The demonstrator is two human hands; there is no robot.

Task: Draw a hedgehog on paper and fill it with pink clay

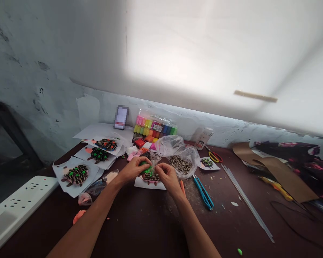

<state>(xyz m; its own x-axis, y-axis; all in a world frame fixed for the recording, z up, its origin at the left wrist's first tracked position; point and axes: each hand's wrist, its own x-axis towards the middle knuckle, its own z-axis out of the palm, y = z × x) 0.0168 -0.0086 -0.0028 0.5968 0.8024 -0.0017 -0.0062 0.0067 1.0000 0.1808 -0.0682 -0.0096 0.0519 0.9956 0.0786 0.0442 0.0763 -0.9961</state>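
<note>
Green clay in a clear wrapper is held in the fingers of my left hand, over a hedgehog-like craft piece. That piece lies on a white paper sheet and shows striped seeds with a pinkish edge. Close by on the right, my right hand has its thumb and fingertips pressed together beside the wrapper; what they pinch is too small to name. A clear plastic bag of striped seeds lies open just behind my right hand.
Finished-looking seed crafts on paper lie left. Clay packs, a phone and a bottle stand behind. Scissors, a teal cutter and glue sticks lie right; a power strip is far left.
</note>
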